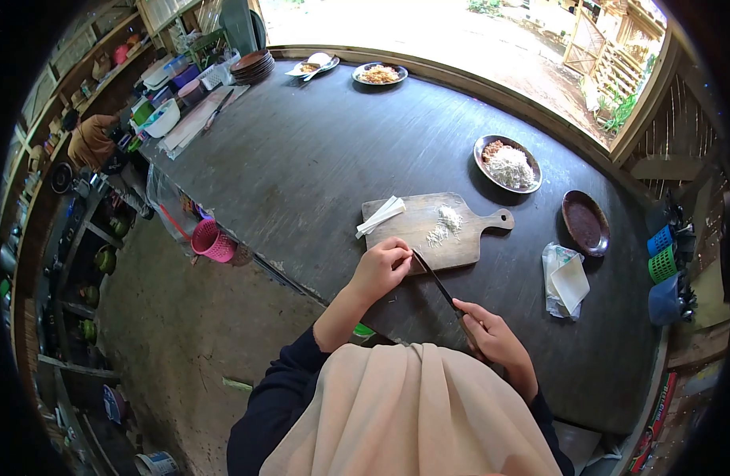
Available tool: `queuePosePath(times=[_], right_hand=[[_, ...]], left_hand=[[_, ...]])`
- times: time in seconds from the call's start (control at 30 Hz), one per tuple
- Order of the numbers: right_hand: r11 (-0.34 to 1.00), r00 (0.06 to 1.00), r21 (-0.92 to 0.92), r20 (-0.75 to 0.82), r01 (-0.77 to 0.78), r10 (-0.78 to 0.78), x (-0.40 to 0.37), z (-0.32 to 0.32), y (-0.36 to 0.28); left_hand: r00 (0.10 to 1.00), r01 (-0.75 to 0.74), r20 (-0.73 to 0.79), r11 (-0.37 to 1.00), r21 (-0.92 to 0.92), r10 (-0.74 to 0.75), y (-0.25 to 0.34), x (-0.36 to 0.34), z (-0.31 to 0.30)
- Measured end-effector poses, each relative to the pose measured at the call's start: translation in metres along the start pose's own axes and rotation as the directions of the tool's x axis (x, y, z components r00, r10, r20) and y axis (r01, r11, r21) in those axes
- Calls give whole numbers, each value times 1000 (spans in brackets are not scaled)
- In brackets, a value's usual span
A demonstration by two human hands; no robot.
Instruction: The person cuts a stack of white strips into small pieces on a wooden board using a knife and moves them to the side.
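Observation:
My right hand [492, 337] is wrapped round the handle of a dark knife [438, 284], whose blade points up and left toward the cutting board. My left hand [383, 268] is closed at the knife's tip, over the board's lower left edge; whatever its fingers pinch is hidden. The wooden cutting board [460, 247] lies on the dark table with its handle to the right. White sticks [381, 216] rest on its upper left corner, and a small heap of chopped white pieces [445, 225] sits near its middle.
Beyond the board stands a plate of white shreds and brown food [509, 165]. An empty brown dish [585, 223] and a white block on plastic [569, 283] are at right. Two food plates and stacked dishes [253, 67] stand far back. A person [95, 143] bends at far left.

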State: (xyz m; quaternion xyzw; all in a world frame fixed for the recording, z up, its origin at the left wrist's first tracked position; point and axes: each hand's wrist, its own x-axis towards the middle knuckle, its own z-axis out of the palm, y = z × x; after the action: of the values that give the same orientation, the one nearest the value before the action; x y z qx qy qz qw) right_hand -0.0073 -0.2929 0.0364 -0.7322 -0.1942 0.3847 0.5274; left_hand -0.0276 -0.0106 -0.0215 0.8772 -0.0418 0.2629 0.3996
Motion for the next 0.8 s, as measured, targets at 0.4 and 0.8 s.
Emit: queuePosePath(times=[0.4, 0.8], right_hand=[[998, 997, -28, 41, -58, 59, -7, -17, -12], [1000, 1000, 31, 21, -3, 3, -5, -7, 1]], left_hand=[[1000, -13, 15, 1000, 22, 13, 1, 1, 0], [997, 65, 39, 998, 2, -66, 4, 1, -2]])
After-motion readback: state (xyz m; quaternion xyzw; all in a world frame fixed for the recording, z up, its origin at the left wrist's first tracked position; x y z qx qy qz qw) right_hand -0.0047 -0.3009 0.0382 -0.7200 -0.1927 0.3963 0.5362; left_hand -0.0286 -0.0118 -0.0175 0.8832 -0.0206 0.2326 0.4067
